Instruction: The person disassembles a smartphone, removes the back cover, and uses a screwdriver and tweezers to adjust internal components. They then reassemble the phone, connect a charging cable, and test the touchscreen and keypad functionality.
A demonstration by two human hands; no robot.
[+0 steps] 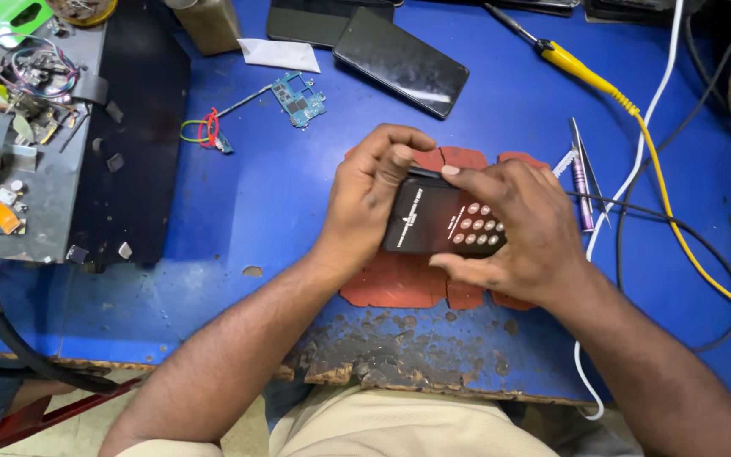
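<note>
- A small black keypad phone (pixel 443 222) sat between both hands, held just above a red-brown mat (pixel 399 283) that lay on the blue table (pixel 281 195).
- The left hand (pixel 371 193) clasped the phone's left end, fingers curled over its top edge and thumb pressed along the near face.
- The right hand (pixel 524 230) gripped the phone's right end; its index finger reached across the top edge to meet the left fingertips, and its thumb ran under the lower edge.
- Rows of round, pale keys showed between the two grips; whether the phone rested on the mat or was lifted clear of it could not be told.
- Just right of the right hand lay tweezers (pixel 580 148) and a slim purple tool (pixel 583 193), crossed by a white cable (pixel 636 161) and a yellow cable (pixel 678 224).
- Beyond the hands, up the table, a dark smartphone (pixel 401 61) lay face up, with a small blue circuit board (pixel 299 100) to its left.
- Well left of the left hand stood a dark tray (pixel 133 127) beside a cluttered grey box (pixel 40 169) of wires and parts.
</note>
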